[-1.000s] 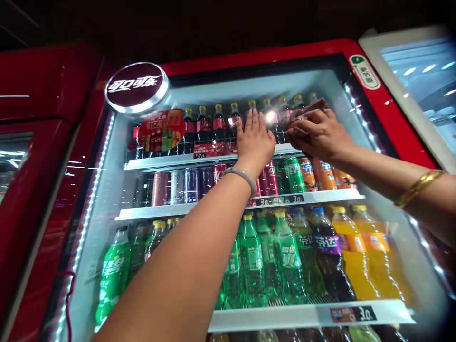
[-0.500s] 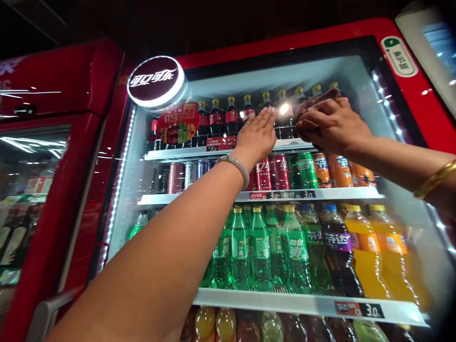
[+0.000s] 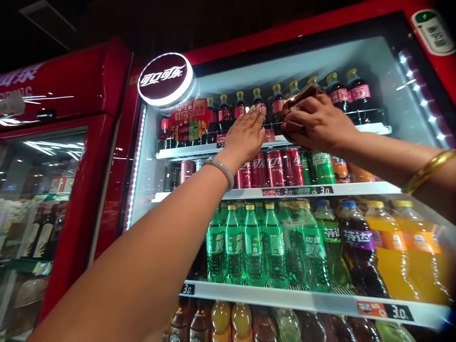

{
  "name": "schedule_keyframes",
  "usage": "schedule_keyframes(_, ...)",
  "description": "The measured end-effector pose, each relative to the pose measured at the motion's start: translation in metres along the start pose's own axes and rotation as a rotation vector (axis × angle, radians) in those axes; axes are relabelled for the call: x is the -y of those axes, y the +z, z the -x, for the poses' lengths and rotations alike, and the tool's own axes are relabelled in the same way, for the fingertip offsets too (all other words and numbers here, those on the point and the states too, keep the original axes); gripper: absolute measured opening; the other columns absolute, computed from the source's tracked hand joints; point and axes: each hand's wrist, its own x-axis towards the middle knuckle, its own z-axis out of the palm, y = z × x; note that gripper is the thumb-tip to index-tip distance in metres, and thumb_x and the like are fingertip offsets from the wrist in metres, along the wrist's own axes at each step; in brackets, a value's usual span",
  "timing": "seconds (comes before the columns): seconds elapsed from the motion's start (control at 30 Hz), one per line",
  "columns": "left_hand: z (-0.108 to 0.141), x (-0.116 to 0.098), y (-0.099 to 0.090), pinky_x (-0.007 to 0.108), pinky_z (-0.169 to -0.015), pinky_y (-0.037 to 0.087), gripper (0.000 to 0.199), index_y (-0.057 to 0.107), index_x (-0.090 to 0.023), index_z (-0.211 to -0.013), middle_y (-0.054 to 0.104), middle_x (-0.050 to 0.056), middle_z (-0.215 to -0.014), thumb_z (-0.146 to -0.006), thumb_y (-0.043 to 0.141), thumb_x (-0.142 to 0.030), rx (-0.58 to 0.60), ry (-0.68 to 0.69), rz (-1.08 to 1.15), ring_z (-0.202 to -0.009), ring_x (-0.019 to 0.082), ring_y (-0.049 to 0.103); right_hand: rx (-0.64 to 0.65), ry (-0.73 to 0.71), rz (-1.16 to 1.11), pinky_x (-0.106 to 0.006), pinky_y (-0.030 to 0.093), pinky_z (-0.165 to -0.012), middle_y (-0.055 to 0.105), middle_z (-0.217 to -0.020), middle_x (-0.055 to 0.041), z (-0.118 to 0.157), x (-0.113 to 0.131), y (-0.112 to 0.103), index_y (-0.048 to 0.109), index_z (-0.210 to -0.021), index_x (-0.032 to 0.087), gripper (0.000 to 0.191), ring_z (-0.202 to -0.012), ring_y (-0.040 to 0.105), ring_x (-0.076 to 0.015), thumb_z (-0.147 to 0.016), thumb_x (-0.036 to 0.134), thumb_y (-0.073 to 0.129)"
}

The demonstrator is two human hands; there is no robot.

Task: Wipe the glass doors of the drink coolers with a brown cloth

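My left hand point(image 3: 245, 130) lies with its fingers stretched out flat against the glass door point(image 3: 306, 61) of a red drinks fridge. To its right, my right hand point(image 3: 320, 121) grips a crumpled brown cloth point(image 3: 295, 111) and presses it on the same glass, level with the top shelf. Behind the door, the cloth hides part of the row of cola bottles point(image 3: 278, 102). My left forearm crosses in front of the lower shelves and covers part of the cans and bottles there.
A round lit sign point(image 3: 166, 78) and a red sticker point(image 3: 188, 121) are on the door's upper left. Soda cans point(image 3: 276, 168), green bottles point(image 3: 254, 242) and orange drinks point(image 3: 388, 242) fill the shelves inside. Another red fridge point(image 3: 67, 90) stands to the left.
My right hand has moved left across the glass with the cloth, uncovering bottles at the right. My left hand has shifted slightly left, still flat. The view has moved, so the fridge appears farther right.
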Motion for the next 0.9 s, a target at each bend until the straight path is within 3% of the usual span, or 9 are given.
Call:
schedule_keyframes(0.07, 0.005, 0.014, -0.002, 0.029, -0.136, 0.009, 0.065, 0.025, -0.023, -0.168, 0.02, -0.002, -0.178, -0.104, 0.029, -0.031, 0.016, 0.094, 0.001, -0.165, 0.012, 0.016, -0.016, 0.149, 0.018, -0.056, 0.039, -0.11, 0.057, -0.143, -0.0164, -0.015, 0.004, 0.002, 0.066, -0.13, 0.021, 0.045, -0.133, 0.044, -0.0371, -0.099, 0.05, 0.052)
schedule_keyframes(0.17, 0.013, 0.025, -0.003, 0.031, -0.136, 0.007, 0.065, 0.025, -0.024, -0.168, 0.022, -0.002, -0.177, -0.103, 0.028, -0.029, -0.003, 0.091, 0.005, -0.165, 0.012, 0.018, -0.044, 0.299, 0.03, -0.055, 0.04, -0.11, 0.053, -0.148, -0.0175, -0.045, 0.04, 0.009, 0.062, -0.136, 0.02, 0.048, -0.135, 0.041, -0.0393, -0.101, 0.049, 0.048)
schedule_keyframes(0.3, 0.019, 0.027, 0.0, 0.042, -0.137, 0.007, 0.067, 0.024, -0.023, -0.169, 0.021, 0.003, -0.177, -0.103, 0.029, -0.029, -0.1, -0.122, 0.042, -0.166, 0.019, 0.015, -0.025, 0.153, 0.02, -0.054, 0.044, -0.108, 0.054, -0.144, -0.0137, -0.048, 0.088, 0.017, 0.063, -0.135, 0.025, 0.045, -0.136, 0.042, -0.0394, -0.102, 0.048, 0.043)
schedule_keyframes(0.4, 0.023, 0.025, 0.002, 0.044, -0.137, 0.008, 0.067, 0.026, -0.022, -0.169, 0.022, 0.004, -0.177, -0.102, 0.03, -0.028, -0.109, -0.156, 0.07, -0.166, 0.021, 0.017, 0.017, -0.015, 0.012, -0.054, 0.043, -0.111, 0.057, -0.14, -0.0099, -0.024, 0.081, 0.014, 0.065, -0.131, 0.028, 0.04, -0.134, 0.045, -0.0355, -0.099, 0.047, 0.049)
schedule_keyframes(0.47, 0.025, 0.025, 0.003, 0.045, -0.137, 0.009, 0.066, 0.027, -0.02, -0.168, 0.024, 0.005, -0.177, -0.103, 0.03, -0.028, -0.124, -0.152, 0.063, -0.166, 0.021, 0.019, 0.04, -0.023, 0.039, -0.054, 0.042, -0.113, 0.057, -0.14, -0.01, -0.015, 0.065, 0.009, 0.065, -0.13, 0.029, 0.039, -0.133, 0.046, -0.0346, -0.096, 0.045, 0.054)
schedule_keyframes(0.57, 0.027, 0.023, 0.006, 0.045, -0.137, 0.01, 0.065, 0.029, -0.018, -0.167, 0.026, 0.006, -0.176, -0.103, 0.028, -0.028, -0.154, -0.145, 0.046, -0.165, 0.02, 0.019, -0.011, 0.219, 0.103, -0.056, 0.043, -0.108, 0.055, -0.143, -0.0147, -0.029, 0.057, 0.01, 0.064, -0.133, 0.025, 0.043, -0.134, 0.045, -0.0397, -0.095, 0.044, 0.057)
schedule_keyframes(0.7, 0.028, 0.021, 0.007, 0.047, -0.137, 0.008, 0.065, 0.029, -0.022, -0.167, 0.027, 0.004, -0.176, -0.103, 0.032, -0.028, -0.183, -0.17, 0.048, -0.166, 0.02, 0.018, -0.085, 0.391, 0.075, -0.057, 0.048, -0.097, 0.053, -0.145, -0.0173, -0.068, 0.091, 0.024, 0.063, -0.135, 0.025, 0.044, -0.134, 0.043, -0.0444, -0.098, 0.045, 0.05)
schedule_keyframes(0.8, 0.032, 0.033, 0.0, 0.043, -0.137, 0.01, 0.067, 0.027, -0.012, -0.167, 0.023, 0.009, -0.177, -0.102, 0.033, -0.028, -0.141, -0.143, 0.062, -0.166, 0.022, 0.016, -0.076, 0.284, 0.066, -0.059, 0.047, -0.101, 0.055, -0.143, -0.0153, -0.063, 0.11, 0.027, 0.062, -0.136, 0.027, 0.045, -0.135, 0.044, -0.0419, -0.101, 0.047, 0.043)
schedule_keyframes(0.9, 0.041, 0.06, -0.009, 0.036, -0.136, 0.015, 0.066, 0.028, -0.009, -0.167, 0.025, 0.01, -0.176, -0.103, 0.029, -0.025, -0.055, 0.038, 0.074, -0.164, 0.019, 0.022, 0.014, 0.097, 0.096, -0.059, 0.042, -0.111, 0.059, -0.138, -0.0117, -0.032, 0.101, 0.018, 0.065, -0.131, 0.03, 0.043, -0.131, 0.048, -0.0357, -0.102, 0.05, 0.042)
